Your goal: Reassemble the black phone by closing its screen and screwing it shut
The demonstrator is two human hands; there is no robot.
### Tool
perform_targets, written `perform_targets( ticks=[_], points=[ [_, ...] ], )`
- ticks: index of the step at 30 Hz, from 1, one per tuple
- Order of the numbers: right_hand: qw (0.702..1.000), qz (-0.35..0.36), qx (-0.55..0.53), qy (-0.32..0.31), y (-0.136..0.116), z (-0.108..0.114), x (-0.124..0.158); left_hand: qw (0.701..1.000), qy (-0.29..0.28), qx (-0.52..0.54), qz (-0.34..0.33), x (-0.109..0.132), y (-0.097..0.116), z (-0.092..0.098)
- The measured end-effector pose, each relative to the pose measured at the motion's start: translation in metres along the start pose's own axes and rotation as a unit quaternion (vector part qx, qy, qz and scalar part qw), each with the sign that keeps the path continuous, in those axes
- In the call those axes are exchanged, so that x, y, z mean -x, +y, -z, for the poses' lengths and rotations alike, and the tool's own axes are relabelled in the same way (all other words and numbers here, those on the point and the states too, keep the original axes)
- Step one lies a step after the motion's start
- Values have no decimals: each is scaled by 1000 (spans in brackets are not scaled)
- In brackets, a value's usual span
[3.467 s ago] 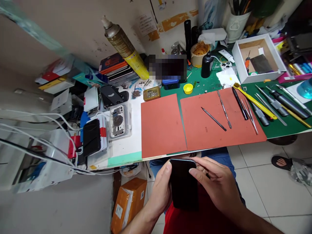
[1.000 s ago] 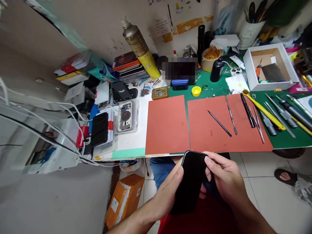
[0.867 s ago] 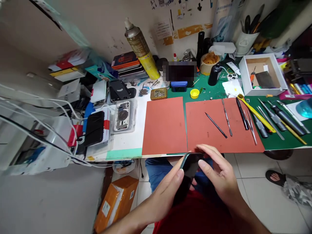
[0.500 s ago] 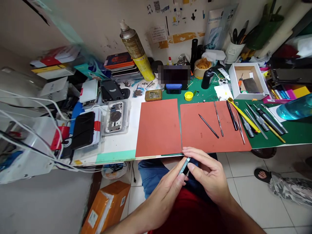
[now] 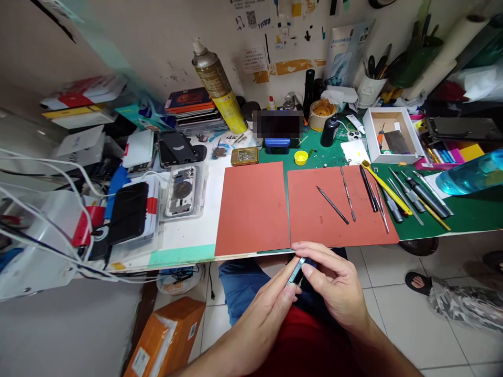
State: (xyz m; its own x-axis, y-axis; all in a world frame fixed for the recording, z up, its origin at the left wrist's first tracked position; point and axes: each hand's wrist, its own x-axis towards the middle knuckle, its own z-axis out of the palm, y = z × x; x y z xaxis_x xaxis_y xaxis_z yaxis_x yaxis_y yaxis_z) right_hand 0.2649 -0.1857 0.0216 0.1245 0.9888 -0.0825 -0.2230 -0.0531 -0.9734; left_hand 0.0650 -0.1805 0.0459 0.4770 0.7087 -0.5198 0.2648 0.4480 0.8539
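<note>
One smartphone sits edge-on between left hand and right hand.

1. Phone: slate-blue edge, black back.
2. Mat: plain terracotta.
3. Cutting mat: deep green.
4. Jeans: mid blue.
5. Shirt: red.
6. Trouser leg: grey camouflage.
7. Spray can: brass top, yellow base.

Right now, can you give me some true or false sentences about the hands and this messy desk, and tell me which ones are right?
1. The left hand and right hand hold a phone on its edge. True.
2. The phone lies flat on a red mat. False: the hands hold it up, in front of the bench edge.
3. Metal pry tools lie on the red mat at the right. True.
4. The yellow cap sits on a red mat. False: it sits on the green mat.
</note>
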Motion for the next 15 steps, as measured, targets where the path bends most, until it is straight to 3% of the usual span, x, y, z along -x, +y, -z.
perform_targets(
  ticks=[5, 10, 15],
  points=[
    [1000, 12, 6, -8, 1, 2, 0, 997, -36, -65, -10, -2, -1, 3],
    [996, 73, 42, -41, -3, 6, -3, 991, -67, -118, -19, -7, -4, 12],
    [996, 57, 39, -53, -4, 10, -6, 988, -65, -136, -33, -12, -9, 17]
  ],
)
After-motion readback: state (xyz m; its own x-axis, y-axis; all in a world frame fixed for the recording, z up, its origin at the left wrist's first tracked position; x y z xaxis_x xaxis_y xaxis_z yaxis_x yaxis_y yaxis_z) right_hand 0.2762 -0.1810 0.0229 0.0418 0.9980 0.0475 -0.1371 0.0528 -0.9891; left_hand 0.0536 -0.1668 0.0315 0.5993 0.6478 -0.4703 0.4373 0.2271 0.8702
